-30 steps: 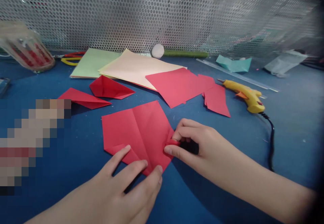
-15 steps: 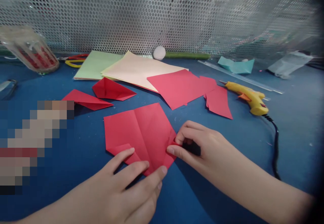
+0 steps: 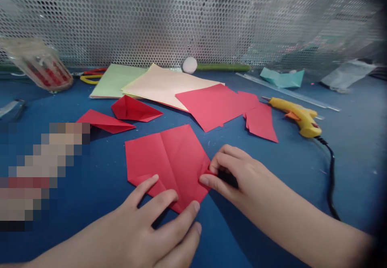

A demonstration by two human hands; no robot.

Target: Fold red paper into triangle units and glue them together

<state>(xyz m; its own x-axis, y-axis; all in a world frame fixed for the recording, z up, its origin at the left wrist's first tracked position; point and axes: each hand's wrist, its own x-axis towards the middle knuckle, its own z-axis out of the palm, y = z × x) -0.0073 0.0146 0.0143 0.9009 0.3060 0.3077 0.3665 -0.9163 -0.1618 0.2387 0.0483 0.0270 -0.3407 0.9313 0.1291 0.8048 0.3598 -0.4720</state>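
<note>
A sheet of red paper (image 3: 169, 155) with a crease down its middle lies on the blue table. Its lower left edge is folded inward. My left hand (image 3: 160, 223) rests with spread fingers on that lower edge, pressing the paper down. My right hand (image 3: 236, 171) pinches the paper's right corner between thumb and bent fingers, where a small flap is curled over. Beyond the sheet, two folded red paper pieces, one nearer (image 3: 105, 121) and one farther (image 3: 136, 108), lie to the left.
Green paper (image 3: 116, 80), cream paper (image 3: 163, 82) and red sheets (image 3: 211, 102) lie farther back. A yellow glue gun (image 3: 293, 114) with a black cord is at right. A jar (image 3: 45, 66) and yellow-handled scissors (image 3: 87, 79) stand left, before a perforated metal panel (image 3: 136, 21). A pixelated patch covers the left side.
The left hand's fingers have spread a little wider, its lowest finger moving outward off the paper's edge. The right hand keeps its pinch. The view has shifted slightly.
</note>
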